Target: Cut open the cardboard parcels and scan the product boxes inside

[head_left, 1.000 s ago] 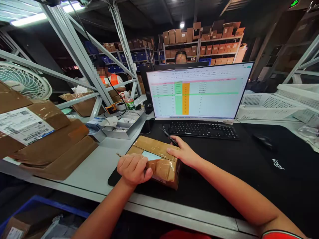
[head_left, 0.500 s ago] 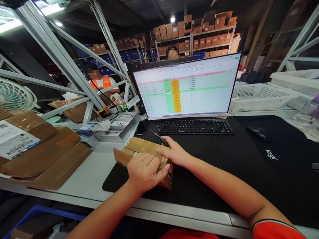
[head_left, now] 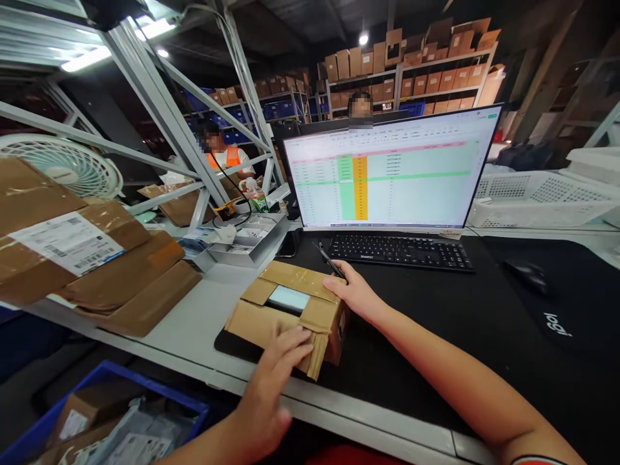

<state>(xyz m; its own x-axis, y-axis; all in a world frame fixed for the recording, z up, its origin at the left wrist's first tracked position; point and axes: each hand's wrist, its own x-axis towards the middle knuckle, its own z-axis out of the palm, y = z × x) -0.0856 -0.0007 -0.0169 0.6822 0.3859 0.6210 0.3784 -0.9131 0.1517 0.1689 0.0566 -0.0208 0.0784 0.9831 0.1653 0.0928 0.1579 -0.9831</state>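
Observation:
A small brown cardboard box [head_left: 281,326] lies on the black desk mat, its near flap folded out towards me and a pale blue item [head_left: 289,299] showing through the gap in its top. My left hand [head_left: 274,378] is at the near flap, fingers stretched and slightly blurred, touching or just over the torn tape edge. At the far right corner, my right hand [head_left: 356,290] grips the box with the thumb on top. A slim black pointed tool [head_left: 333,263] is also in its fingers; whether it is a knife or a pen I cannot tell.
Behind the box stand a keyboard [head_left: 402,252], a monitor [head_left: 426,187] and a phone [head_left: 289,243]. Larger cartons [head_left: 140,284] are on the left, a blue bin [head_left: 104,371] below the desk edge. A mouse [head_left: 526,276] lies right. Two people are beyond the desk.
My left hand has come down towards me from the box top, its fist opening. The near flap now lies outward, exposing the pale blue item. The view has shifted left.

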